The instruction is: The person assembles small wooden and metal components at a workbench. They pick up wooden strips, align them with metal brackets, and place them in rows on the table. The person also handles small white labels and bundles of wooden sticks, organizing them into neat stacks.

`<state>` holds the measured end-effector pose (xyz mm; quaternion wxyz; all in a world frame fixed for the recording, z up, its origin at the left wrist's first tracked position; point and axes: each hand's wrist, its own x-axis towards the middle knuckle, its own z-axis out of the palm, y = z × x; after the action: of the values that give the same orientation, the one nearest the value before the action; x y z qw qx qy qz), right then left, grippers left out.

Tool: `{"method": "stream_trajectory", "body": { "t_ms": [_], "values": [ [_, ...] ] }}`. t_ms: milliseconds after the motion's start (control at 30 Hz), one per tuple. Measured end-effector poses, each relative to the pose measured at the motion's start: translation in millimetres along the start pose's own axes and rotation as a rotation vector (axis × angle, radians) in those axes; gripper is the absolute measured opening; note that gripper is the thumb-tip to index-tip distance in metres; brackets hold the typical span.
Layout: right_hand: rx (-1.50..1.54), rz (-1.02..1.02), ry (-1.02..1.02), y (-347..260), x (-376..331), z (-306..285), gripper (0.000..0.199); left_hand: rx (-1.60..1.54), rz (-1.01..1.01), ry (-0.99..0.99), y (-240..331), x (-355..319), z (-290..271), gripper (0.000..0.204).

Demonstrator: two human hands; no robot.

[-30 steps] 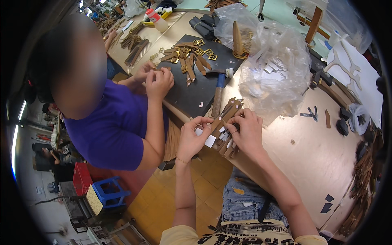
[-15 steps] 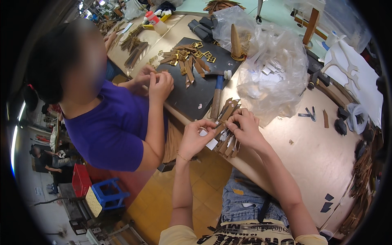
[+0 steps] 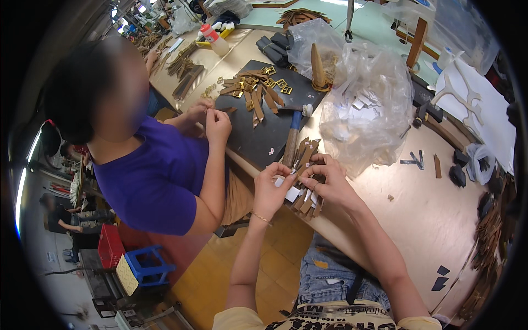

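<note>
At the table edge, my left hand [image 3: 270, 190] pinches a small white tag [image 3: 293, 171] between thumb and forefinger. Close beside it, my right hand [image 3: 331, 180] is closed, thumb and fingers together on what looks like a brown leather strap. My fingers hide most of that strap, so whether the tag touches it I cannot tell. Beneath both hands lies a pile of brown leather straps [image 3: 303, 154], with white paper pieces [image 3: 292, 193] among them. A hammer [image 3: 293, 135] with a blue and wooden handle rests just beyond, partly on a black board [image 3: 242, 126].
Left of me, a person in a purple top [image 3: 154, 176] works with both hands raised. Buckled straps [image 3: 256, 91] lie on the board. A clear plastic bag [image 3: 366, 132] of white pieces stands ahead, beside a wooden cone [image 3: 317, 66]. Dark metal strips [image 3: 416, 160] lie at right.
The view has shifted slightly. My hands stay close together over the strap pile, and the white tag now shows at my left fingertips. The other person's hands have come closer together.
</note>
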<state>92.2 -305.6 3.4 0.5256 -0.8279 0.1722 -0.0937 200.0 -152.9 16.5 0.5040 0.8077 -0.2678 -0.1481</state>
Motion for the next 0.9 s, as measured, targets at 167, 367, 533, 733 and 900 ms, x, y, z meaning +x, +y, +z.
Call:
{"method": "stream_trajectory", "body": {
  "t_ms": [167,367,533,733,900],
  "values": [
    [-0.046,-0.037,0.017,-3.1,-5.2,0.6,0.021,0.148,0.051,0.164,11.1,-7.2,12.0,0.011],
    [0.008,-0.072,0.007,6.0,-4.3,-1.5,0.02,0.294,0.069,0.287,16.0,-11.6,25.0,0.013],
    [0.039,-0.179,0.132,6.5,-3.8,6.1,0.018,0.503,0.263,0.424,16.7,-15.1,31.9,0.018],
    [-0.139,-0.339,0.529,-2.6,-39.7,-15.2,0.02,0.811,0.1,0.506,36.5,-21.5,11.0,0.04],
    [-0.218,-0.178,0.722,17.1,-126.7,-74.1,0.014,0.587,0.288,0.486,59.1,-32.0,1.0,0.032]
  ]
}}
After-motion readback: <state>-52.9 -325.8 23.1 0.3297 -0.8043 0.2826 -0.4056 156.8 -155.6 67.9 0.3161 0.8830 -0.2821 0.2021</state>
